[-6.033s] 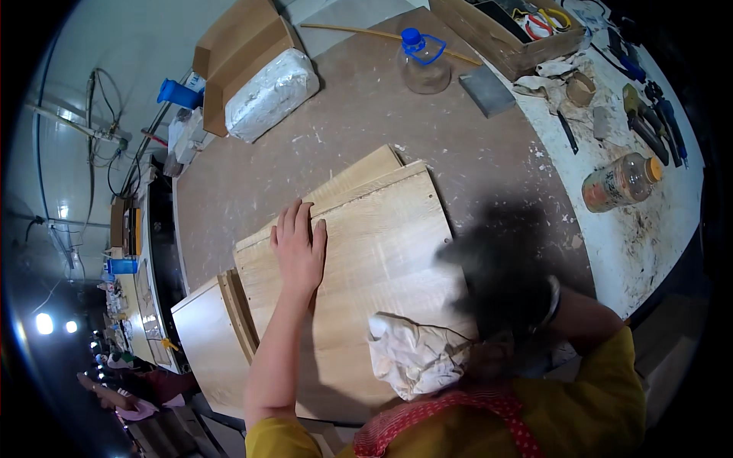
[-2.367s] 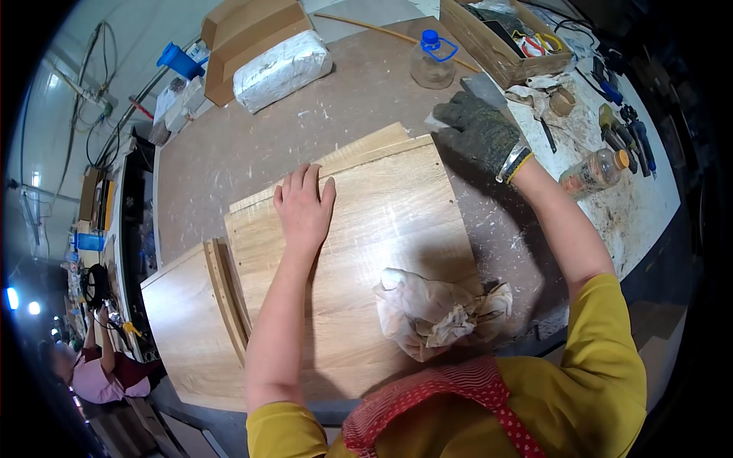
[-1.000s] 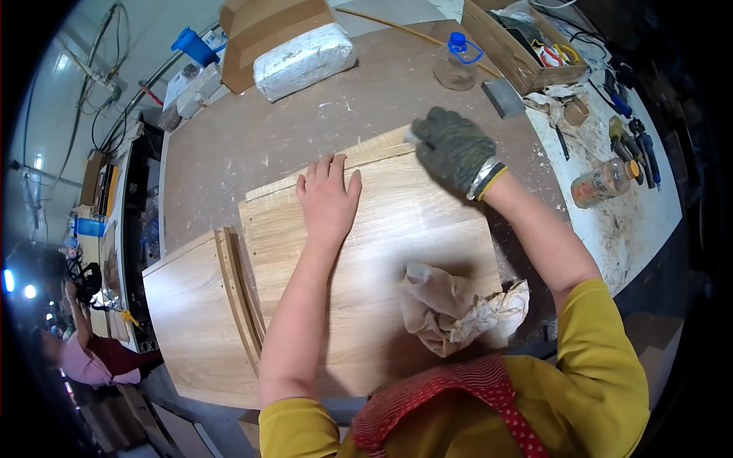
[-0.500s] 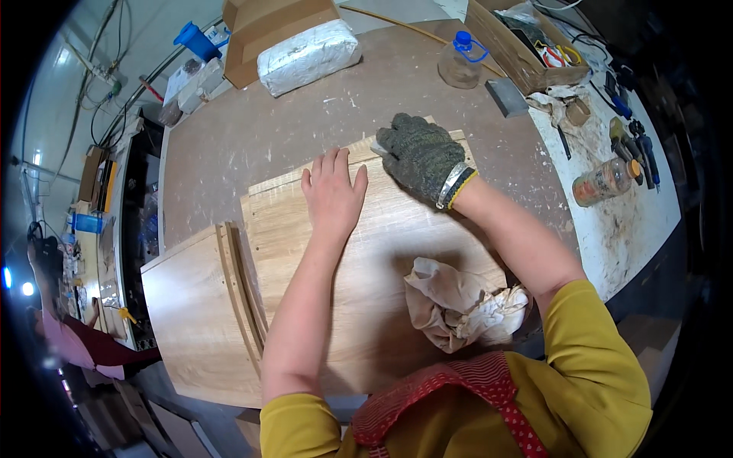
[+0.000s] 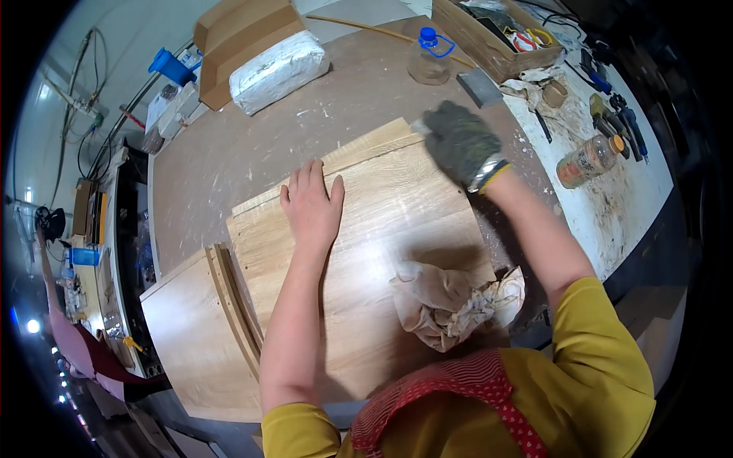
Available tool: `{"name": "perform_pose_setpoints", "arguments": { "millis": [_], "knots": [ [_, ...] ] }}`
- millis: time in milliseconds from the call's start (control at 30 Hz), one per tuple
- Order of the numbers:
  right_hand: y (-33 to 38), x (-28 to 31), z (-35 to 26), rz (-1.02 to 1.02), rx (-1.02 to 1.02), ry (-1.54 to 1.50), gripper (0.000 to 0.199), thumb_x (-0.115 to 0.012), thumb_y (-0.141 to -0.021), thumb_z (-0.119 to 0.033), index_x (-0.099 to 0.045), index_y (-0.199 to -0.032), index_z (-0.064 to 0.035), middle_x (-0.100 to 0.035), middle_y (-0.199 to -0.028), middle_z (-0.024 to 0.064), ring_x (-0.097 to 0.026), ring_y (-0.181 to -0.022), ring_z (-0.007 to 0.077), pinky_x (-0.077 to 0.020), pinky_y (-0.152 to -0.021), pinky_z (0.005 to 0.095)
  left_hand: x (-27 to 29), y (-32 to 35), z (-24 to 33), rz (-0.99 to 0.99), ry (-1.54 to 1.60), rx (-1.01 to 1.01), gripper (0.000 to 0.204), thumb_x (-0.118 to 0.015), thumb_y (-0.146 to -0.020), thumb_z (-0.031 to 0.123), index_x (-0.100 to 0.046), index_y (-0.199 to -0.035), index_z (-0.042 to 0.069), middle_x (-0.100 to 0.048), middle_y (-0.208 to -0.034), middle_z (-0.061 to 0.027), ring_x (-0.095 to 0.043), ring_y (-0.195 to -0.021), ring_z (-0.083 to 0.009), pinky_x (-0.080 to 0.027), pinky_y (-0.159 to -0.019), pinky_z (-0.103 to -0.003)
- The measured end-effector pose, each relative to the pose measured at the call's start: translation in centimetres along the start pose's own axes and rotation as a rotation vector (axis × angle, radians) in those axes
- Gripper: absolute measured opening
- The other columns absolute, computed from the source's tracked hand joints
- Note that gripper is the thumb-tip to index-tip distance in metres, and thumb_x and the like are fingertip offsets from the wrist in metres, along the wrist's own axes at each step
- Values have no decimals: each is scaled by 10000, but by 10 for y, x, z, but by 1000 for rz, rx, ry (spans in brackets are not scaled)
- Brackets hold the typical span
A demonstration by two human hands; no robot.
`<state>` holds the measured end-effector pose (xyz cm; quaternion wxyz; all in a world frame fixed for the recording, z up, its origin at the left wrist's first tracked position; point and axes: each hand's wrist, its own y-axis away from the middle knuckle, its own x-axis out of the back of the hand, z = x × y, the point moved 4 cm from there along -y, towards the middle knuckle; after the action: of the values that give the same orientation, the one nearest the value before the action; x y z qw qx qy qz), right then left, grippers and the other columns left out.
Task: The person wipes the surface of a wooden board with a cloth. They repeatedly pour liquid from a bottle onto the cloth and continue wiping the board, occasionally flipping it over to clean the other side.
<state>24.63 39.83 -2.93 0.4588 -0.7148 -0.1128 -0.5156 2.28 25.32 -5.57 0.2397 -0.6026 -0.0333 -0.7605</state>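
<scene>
Two hands work on a pale wooden board point(image 5: 382, 252) lying flat on the brown tabletop point(image 5: 252, 153). The bare left hand point(image 5: 311, 208) lies palm down on the board, fingers straight and close together. The right hand point(image 5: 460, 141), in a dark glove, is curled over the board's far right corner; whether it pinches anything there cannot be told. A crumpled beige rag point(image 5: 450, 304) rests on the board's near right part. A second board point(image 5: 191, 336) lies just beside it on the left, with thin curved strips point(image 5: 229, 305) between them.
</scene>
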Motion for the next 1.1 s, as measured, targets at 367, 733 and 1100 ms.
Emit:
{"name": "perform_pose_setpoints", "arguments": {
  "millis": [367,733,1100],
  "knots": [
    [-14,15,27,-412,-214,-20,390,-554,-877,-302,-618,-1204,-100,-544,-1312,193,-520,-1208,337,-406,-1022,430,2,0,2,12,-4,-17,484,-537,-926,354,-512,-1307,57,-506,-1368,-98,-413,-1304,-266,-245,-1106,-510],
    [20,26,100,-288,-563,-244,476,-576,-866,-350,-595,-1209,-21,-566,-1252,216,-521,-1179,354,-399,-1020,405,0,0,-1,11,0,-6,487,-554,-916,339,-509,-1318,67,-506,-1375,-95,-416,-1307,-267,-237,-1108,-500],
    [48,83,32,-133,282,-105,571,-701,-834,-284,-517,-1337,-86,-409,-1461,185,-383,-1346,378,-305,-1130,432,2,2,-3,16,-3,-18,468,-556,-915,338,-529,-1290,60,-525,-1343,-99,-428,-1290,-280,-249,-1099,-505]
  ]
}}
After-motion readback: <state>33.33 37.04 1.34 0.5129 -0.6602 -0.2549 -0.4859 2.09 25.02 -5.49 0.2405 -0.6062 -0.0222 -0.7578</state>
